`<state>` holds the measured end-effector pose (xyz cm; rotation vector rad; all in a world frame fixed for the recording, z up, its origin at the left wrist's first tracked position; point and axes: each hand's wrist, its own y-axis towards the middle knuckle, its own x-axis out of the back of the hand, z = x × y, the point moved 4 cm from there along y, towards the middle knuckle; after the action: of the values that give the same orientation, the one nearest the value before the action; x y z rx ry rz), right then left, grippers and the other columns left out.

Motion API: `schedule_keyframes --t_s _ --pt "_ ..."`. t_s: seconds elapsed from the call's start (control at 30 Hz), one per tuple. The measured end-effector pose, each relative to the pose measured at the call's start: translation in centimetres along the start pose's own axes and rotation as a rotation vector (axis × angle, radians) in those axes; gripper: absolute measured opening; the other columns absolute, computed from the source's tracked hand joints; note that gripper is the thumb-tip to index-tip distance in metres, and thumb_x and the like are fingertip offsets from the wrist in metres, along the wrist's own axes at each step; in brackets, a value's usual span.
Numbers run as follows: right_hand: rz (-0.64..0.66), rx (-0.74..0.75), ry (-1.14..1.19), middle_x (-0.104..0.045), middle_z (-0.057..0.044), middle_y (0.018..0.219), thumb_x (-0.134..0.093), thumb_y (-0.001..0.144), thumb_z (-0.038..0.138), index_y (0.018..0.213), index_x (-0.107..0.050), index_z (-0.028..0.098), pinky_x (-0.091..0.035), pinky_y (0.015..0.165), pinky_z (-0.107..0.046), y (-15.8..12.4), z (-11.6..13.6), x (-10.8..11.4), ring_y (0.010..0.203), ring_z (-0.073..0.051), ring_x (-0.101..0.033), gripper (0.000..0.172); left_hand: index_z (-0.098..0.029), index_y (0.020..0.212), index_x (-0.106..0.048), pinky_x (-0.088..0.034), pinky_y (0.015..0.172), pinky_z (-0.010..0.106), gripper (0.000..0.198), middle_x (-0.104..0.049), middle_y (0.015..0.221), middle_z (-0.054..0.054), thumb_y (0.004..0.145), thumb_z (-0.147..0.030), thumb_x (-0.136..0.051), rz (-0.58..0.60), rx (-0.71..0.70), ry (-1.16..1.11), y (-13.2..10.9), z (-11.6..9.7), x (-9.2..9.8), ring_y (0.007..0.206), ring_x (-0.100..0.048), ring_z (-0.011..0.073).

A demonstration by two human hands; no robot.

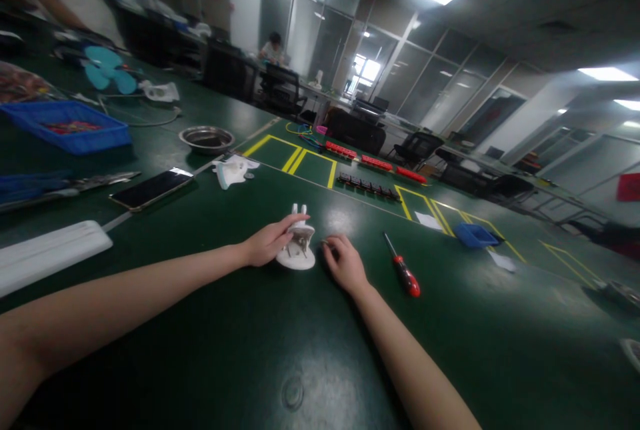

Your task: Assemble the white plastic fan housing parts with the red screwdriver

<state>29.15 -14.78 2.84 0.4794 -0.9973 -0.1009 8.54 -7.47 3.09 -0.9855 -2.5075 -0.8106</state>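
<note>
My left hand [269, 243] is closed around the side of a white plastic base [299, 261], with a round foot and two upright prongs at its top. The hollow front of the base faces me, and thin posts show inside it. Just to the right, my right hand [346, 263] rests on the table with thumb and fingers curled together in a pinch. Something small may be between those fingertips, but I cannot make it out. Further right lies a screwdriver [406, 275] with a red and black handle, its shaft pointing away from me.
On the green table [240, 350] lie a phone [153, 189], a white bar-shaped thing [55, 250] and a white plastic piece [233, 171]. Behind them stand a metal bowl [207, 139], a blue tray [70, 127] and turquoise fan blades [107, 70]. A small blue bin [475, 235] stands right.
</note>
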Motion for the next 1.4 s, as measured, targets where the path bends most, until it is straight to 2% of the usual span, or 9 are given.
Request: schedule_keyframes --t_s 0.2,0.33,0.53,0.73,1.0,1.2,1.4 --pt "0.013 0.005 0.004 -0.062 -0.008 0.108 -0.046 0.095 0.032 0.102 -0.062 0.023 -0.052 0.082 -0.032 0.06 0.14 0.0 0.094 -0.019 -0.062 0.02 -0.02 0.146 -0.025 -0.044 0.101 0.042 0.049 -0.055 0.135 0.011 0.098 -0.028 -0.023 -0.07 0.028 -0.025 0.48 0.39 0.78 0.118 -0.056 0.0233" --pt "0.017 0.02 0.006 -0.061 -0.008 0.106 -0.046 0.095 0.031 0.101 -0.063 0.022 -0.052 0.084 -0.032 0.12 0.32 0.15 0.094 -0.019 -0.062 0.02 -0.02 0.145 -0.03 -0.043 0.103 0.042 0.048 -0.055 0.135 0.01 0.098 -0.028 -0.025 -0.11 0.056 -0.053 0.49 0.35 0.99 0.121 -0.054 0.0241" --pt "0.024 0.022 0.014 -0.061 -0.008 0.106 -0.046 0.095 0.031 0.101 -0.062 0.023 -0.052 0.083 -0.032 0.08 0.3 0.08 0.093 -0.019 -0.062 0.019 -0.022 0.142 -0.033 -0.043 0.103 0.041 0.045 -0.054 0.137 0.008 0.098 -0.03 -0.026 -0.075 0.045 -0.067 0.35 0.09 0.95 0.122 -0.053 0.0234" --pt "0.023 0.013 0.018 -0.061 -0.008 0.106 -0.045 0.095 0.033 0.1 -0.062 0.022 -0.052 0.082 -0.032 0.14 0.36 0.1 0.093 -0.019 -0.062 0.02 -0.024 0.142 -0.033 -0.037 0.109 0.042 0.045 -0.048 0.143 0.007 0.098 -0.03 -0.029 -0.038 0.057 -0.185 0.43 0.35 0.9 0.126 -0.05 0.0227" --pt "0.02 0.015 0.009 -0.062 -0.008 0.105 -0.046 0.095 0.031 0.101 -0.062 0.022 -0.051 0.082 -0.032 0.12 0.23 -0.01 0.093 -0.02 -0.062 0.019 -0.023 0.141 -0.034 -0.043 0.103 0.039 0.045 -0.051 0.14 0.007 0.098 -0.03 -0.027 0.001 0.041 -0.131 0.64 0.35 0.93 0.123 -0.053 0.0226" --pt "0.022 0.016 0.022 -0.062 -0.008 0.104 -0.046 0.095 0.032 0.1 -0.062 0.022 -0.051 0.082 -0.031 0.13 0.2 -0.06 0.092 -0.019 -0.062 0.019 -0.021 0.138 -0.041 -0.041 0.104 0.043 0.044 -0.052 0.139 0.008 0.096 -0.031 -0.031 -0.019 0.036 -0.173 0.59 0.46 0.88 0.123 -0.052 0.0253" --pt "0.03 0.024 0.012 -0.061 -0.008 0.106 -0.047 0.095 0.03 0.1 -0.061 0.021 -0.051 0.082 -0.031 0.11 0.1 -0.13 0.093 -0.019 -0.061 0.018 -0.02 0.136 -0.046 -0.038 0.105 0.04 0.043 -0.053 0.137 0.008 0.095 -0.031 -0.035 -0.016 0.061 -0.197 0.49 0.64 0.82 0.121 -0.053 0.0244"
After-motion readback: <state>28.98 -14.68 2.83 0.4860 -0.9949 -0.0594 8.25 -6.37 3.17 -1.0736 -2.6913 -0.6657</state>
